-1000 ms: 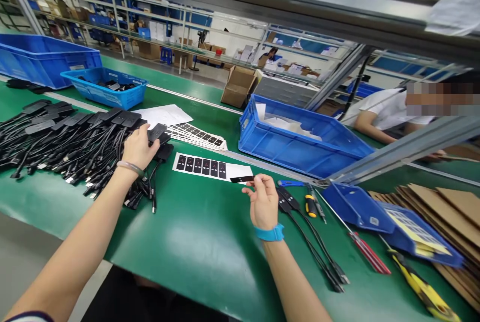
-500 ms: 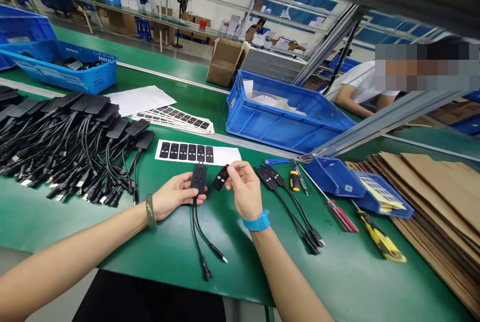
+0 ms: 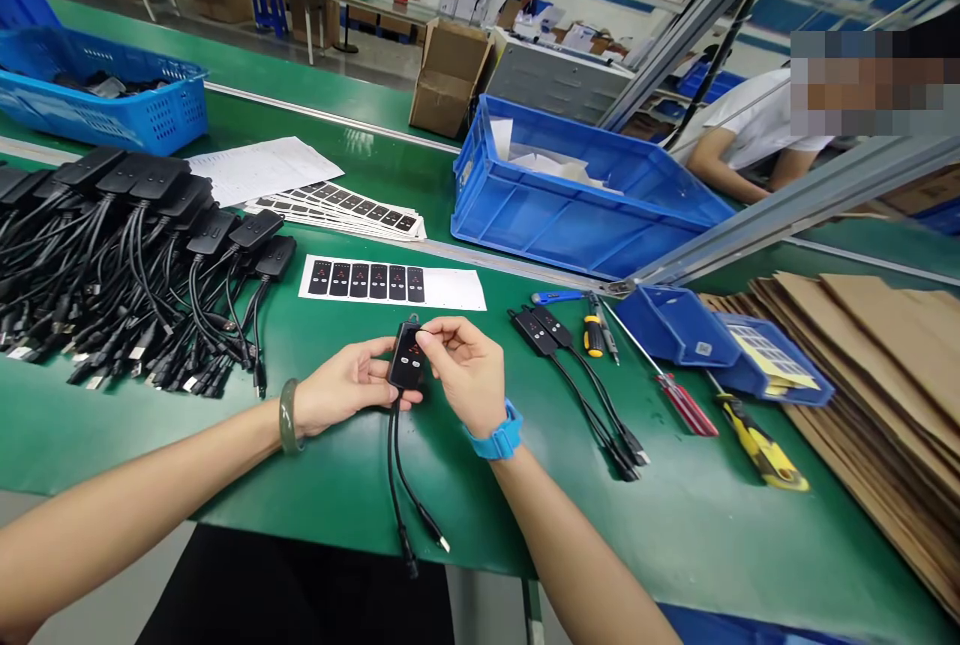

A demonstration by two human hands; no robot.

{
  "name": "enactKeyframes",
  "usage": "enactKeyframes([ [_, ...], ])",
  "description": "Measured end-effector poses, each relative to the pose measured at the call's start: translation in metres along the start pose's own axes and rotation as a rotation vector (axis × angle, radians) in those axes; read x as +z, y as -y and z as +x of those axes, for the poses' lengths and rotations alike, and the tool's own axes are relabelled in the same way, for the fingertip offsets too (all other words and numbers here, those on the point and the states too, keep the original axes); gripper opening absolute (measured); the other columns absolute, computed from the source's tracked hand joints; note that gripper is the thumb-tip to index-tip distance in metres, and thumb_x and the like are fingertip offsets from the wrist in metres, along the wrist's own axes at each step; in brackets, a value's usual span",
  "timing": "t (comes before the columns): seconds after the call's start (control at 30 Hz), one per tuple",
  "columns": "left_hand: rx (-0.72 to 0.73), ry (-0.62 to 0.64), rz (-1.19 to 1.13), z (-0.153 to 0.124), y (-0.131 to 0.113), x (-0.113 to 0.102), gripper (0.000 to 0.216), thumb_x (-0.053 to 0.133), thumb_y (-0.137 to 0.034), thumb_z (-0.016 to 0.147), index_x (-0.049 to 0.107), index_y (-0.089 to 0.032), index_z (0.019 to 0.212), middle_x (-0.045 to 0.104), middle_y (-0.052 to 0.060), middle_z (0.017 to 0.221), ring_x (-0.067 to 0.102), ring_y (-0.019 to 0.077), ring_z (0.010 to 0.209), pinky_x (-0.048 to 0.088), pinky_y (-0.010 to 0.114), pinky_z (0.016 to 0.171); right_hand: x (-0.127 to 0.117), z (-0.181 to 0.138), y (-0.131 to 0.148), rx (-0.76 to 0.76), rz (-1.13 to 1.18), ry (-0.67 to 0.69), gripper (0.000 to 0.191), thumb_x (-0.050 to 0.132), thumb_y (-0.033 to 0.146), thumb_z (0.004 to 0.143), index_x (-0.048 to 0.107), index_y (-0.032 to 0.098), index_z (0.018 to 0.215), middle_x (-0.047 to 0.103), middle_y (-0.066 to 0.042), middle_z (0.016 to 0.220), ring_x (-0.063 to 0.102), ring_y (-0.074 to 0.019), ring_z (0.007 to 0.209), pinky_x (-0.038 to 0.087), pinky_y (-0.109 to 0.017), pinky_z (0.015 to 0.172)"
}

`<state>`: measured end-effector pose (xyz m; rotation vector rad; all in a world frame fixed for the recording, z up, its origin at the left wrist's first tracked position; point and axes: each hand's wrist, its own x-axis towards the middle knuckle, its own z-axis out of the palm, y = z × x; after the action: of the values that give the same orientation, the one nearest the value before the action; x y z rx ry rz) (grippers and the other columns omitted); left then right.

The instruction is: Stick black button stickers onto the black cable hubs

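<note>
My left hand (image 3: 346, 391) grips a small black controller box (image 3: 408, 357) from the left; its two cables (image 3: 401, 485) trail toward the table's near edge. My right hand (image 3: 466, 372) pinches the top of the same box, pressing a black sticker with red marks onto its face. Just beyond lies a white label sheet (image 3: 393, 284) with a row of black stickers. Two finished controllers with cables (image 3: 559, 345) rest to the right of my hands.
A big pile of black cabled controllers (image 3: 127, 265) covers the left of the green table (image 3: 675, 525). Sticker sheets (image 3: 341, 210), blue bins (image 3: 570, 200) (image 3: 97, 95), screwdrivers (image 3: 679, 405), a yellow cutter (image 3: 761, 445), a small blue tray (image 3: 720, 350) and cardboard sheets (image 3: 877, 365) lie around. Another person (image 3: 750, 140) sits opposite.
My left hand took one controller from the pile and brought it to the centre. My right hand carried a peeled sticker over and now holds it on the box's face.
</note>
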<state>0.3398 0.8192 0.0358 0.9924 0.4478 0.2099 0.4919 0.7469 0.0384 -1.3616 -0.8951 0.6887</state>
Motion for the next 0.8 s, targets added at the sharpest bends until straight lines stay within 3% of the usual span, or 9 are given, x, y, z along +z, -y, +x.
enactKeyframes([
  [0.8,0.058,-0.004,0.140,0.0002,0.0062,0.0032,0.067,0.074,-0.028,0.079,0.045,-0.012,0.137,0.071,0.012,0.095,0.070,0.0233,0.089,0.054,0.030,0.078,0.0032,-0.0029,-0.0028,0.044,-0.056,-0.073,0.016,0.071,0.032,0.073,0.064,0.018,0.076,0.057,0.002,0.063,0.049,-0.0096,0.052,0.042,-0.024,0.047],
])
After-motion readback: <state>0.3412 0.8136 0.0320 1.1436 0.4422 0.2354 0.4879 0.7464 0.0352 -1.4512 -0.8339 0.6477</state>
